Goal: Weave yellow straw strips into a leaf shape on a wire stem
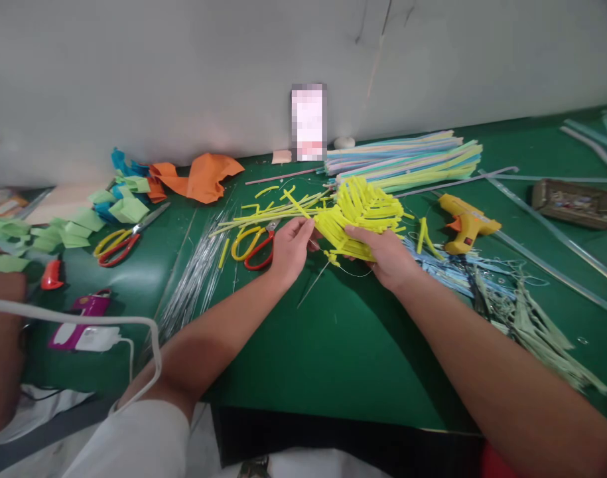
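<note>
A yellow leaf-like shape made of pipe cleaners [360, 206] is held over the green table. My right hand [390, 255] grips its near right side, thumb on top. At its left edge, the fingertips of my left hand [292, 245] pinch a yellow pipe cleaner [296, 201] that sticks up and leftward. A thin wire stem [312, 287] juts down from the leaf's base, and a fine loop of wire hangs below. Red-and-yellow scissors [256, 249] lie just beside my left hand. Part of the leaf is hidden behind my right fingers.
A bundle of pastel pipe cleaners [407, 159] lies by the wall, near a propped phone [309, 123]. To the right are a yellow glue gun [465, 222] and a brown tray [574, 202]. Wires [196, 279], other scissors [129, 239] and crepe paper [203, 178] lie left.
</note>
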Motion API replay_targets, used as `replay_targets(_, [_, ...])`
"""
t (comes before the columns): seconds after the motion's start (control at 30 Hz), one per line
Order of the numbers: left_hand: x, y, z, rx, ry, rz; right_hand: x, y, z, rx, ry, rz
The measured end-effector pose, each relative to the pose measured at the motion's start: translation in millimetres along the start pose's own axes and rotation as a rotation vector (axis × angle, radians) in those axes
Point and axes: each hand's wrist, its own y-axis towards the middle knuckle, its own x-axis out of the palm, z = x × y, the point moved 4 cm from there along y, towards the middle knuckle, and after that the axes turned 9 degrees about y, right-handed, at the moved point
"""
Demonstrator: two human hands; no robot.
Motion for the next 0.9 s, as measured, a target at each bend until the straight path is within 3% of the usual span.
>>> replay_targets(0.37, [-2.0, 2.2, -0.9, -0.068, -0.131, 0.129, 2.9, -3.8, 2.4, -0.025, 0.076, 0.025])
replay_targets(0.9, [-6.4, 0.7, 3.0, 0.080, -0.020, 0.178, 3.6, -4.2, 2.1, -0.040, 0.125, 0.018])
